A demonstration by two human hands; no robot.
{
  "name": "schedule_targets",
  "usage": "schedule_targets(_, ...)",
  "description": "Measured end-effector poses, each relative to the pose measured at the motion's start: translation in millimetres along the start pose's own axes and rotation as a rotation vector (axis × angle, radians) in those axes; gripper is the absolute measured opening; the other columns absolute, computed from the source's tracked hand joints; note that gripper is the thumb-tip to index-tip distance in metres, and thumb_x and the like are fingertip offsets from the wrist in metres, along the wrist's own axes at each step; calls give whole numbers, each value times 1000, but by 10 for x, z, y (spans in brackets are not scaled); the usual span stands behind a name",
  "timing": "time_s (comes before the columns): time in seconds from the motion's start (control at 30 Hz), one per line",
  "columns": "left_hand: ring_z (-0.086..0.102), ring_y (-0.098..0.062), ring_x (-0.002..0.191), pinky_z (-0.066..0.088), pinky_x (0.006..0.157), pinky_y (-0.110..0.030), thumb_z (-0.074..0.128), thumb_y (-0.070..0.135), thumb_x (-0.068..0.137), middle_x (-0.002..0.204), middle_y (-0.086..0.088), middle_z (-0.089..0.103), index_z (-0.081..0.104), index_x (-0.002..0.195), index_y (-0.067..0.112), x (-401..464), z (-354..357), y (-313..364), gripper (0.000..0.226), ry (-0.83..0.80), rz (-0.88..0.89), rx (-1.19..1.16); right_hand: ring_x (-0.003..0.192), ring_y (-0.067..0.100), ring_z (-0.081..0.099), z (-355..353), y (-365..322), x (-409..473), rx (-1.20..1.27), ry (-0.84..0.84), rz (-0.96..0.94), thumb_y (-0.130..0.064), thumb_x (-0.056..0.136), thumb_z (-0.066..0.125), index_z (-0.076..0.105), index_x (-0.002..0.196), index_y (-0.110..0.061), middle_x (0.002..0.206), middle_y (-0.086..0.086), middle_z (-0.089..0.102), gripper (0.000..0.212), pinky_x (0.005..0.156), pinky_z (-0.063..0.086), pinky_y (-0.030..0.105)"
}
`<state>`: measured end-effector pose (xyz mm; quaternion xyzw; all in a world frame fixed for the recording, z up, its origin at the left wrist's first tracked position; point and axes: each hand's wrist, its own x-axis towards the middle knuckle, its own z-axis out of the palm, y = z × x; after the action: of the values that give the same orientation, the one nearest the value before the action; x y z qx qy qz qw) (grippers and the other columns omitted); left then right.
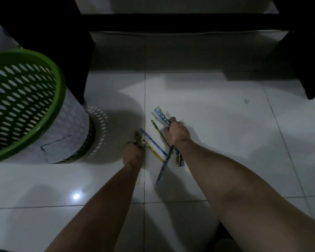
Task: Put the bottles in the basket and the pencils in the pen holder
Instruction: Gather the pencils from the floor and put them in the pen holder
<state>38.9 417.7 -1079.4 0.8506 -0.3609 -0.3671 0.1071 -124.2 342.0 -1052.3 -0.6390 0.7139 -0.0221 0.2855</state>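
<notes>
Light, stiff pencils (pixel 154 142) are being gathered off the tiled floor (pixel 216 106), left hand (pixel 133 155) and right hand (pixel 177 132) each closed mid-shaft around several.

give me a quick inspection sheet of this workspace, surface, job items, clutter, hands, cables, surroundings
surface: glossy white tiled floor, dimly lit, with a bright light reflection and a small stain.
job's things: patterned blue and yellow pencils lying crossed on the floor between the hands; green perforated plastic basket at left, paper wrapped around its outside; no bottles or pen holder seen.
clutter: nothing seen.
grippers: left hand closed on a pencil; right hand closed on a bunch of blue pencils.
cables: nothing seen.
surroundings: dark furniture across the top and at right, too dark to identify.
</notes>
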Motion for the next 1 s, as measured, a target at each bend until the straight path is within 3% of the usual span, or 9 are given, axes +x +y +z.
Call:
schedule_targets(0.1, 63, -37, 110, 50, 90, -39, 53, 25, 97, 117, -19, 66, 63, 118, -3, -33, -9, 73, 35, -40, 36, 51, 112, 40, 62, -73, 162, -80, 164, 101, 206, -32, 102, 45, 50, 131, -11, 124, 20, 62, 37, 88, 49, 40)
schedule_targets(0.2, 63, -38, 110, 51, 90, -42, 52, 30, 98, 118, -20, 66, 61, 117, -4, -21, -38, 148, 40, -1, 61, 67, 116, 39, 61, -90, 368, -167, 139, 146, 292, -32, 103, 47, 55, 125, -10, 123, 19, 65, 32, 97, 44, 42)
schedule_targets(0.37, 59, -42, 115, 46, 94, -45, 44, 36, 100, 123, -28, 61, 45, 128, -8, -49, 47, 232, 52, 72, 102, 56, 123, 39, 57, -26, 563, -374, 309, 147, 438, -30, 107, 41, 57, 128, -4, 131, 23, 59, 37, 100, 45, 39)
schedule_targets(0.53, 60, -41, 112, 46, 91, -40, 46, 36, 101, 118, -26, 63, 52, 118, -8, -90, 142, 265, 48, 35, 220, 180, 114, 37, 63, 141, 587, -523, 379, 110, 454, -38, 102, 53, 62, 120, -1, 124, 23, 64, 42, 89, 51, 36)
schedule_targets(0.63, 60, -39, 115, 48, 91, -40, 45, 32, 101, 122, -24, 62, 55, 121, -6, -93, 173, 339, 44, -21, 173, 169, 108, 35, 66, 178, 578, -541, 359, 57, 445, -37, 100, 57, 64, 119, -1, 120, 20, 66, 40, 78, 49, 30)
schedule_targets(0.8, 62, -37, 114, 50, 89, -40, 48, 32, 98, 121, -22, 63, 57, 118, -4, -52, 212, 428, 42, 20, 183, 216, 102, 33, 68, 155, 543, -518, 313, -4, 403, -30, 94, 64, 68, 112, -2, 113, 19, 69, 34, 74, 48, 27)
schedule_targets(1.0, 62, -36, 114, 51, 89, -41, 55, 29, 95, 120, -21, 65, 61, 114, -2, -32, 181, 420, 36, 26, 145, 153, 111, 37, 64, 201, 538, -495, 329, -2, 420, -41, 97, 54, 64, 121, -3, 124, 20, 64, 47, 91, 53, 37)
